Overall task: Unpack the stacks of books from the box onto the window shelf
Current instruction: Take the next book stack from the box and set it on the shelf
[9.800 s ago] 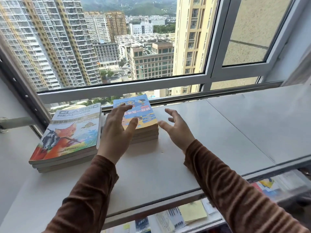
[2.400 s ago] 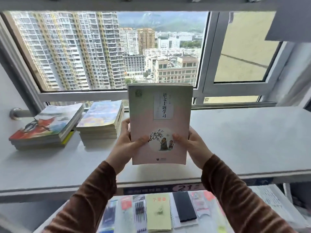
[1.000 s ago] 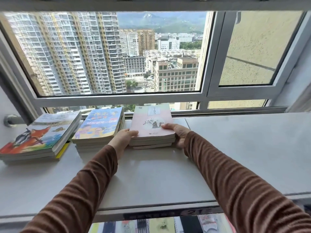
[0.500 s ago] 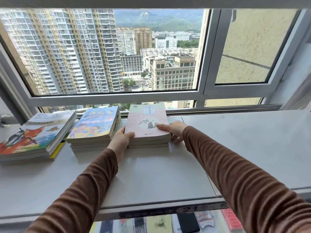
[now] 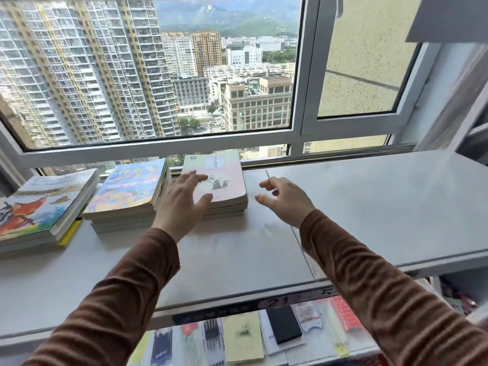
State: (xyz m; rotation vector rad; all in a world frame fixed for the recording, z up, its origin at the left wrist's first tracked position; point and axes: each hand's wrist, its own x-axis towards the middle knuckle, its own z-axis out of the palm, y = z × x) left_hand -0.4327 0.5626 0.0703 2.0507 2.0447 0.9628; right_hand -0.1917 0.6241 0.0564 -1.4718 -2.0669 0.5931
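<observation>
Head view: pink-cover stack (image 5: 215, 184) sits flat on the window shelf (image 5: 369, 204), back against the window frame, third in a row. I count three stacks: fox-cover stack (image 5: 39, 210) far left, blue cartoon-cover stack (image 5: 129, 191) in the middle, pink one on the right, just beside the middle stack. My left hand (image 5: 182, 204) hovers with fingers spread over the pink stack's left edge, gripping nothing; can't tell if it's touching. My right hand (image 5: 285, 200) is off to the stack's right, fingers loosely curled, empty. Box isn't in view, so I can't say how many stacks are left. Shelf has plenty of room to the right. Below the shelf edge, stationery display (image 5: 245, 336) with notebooks and pens.
</observation>
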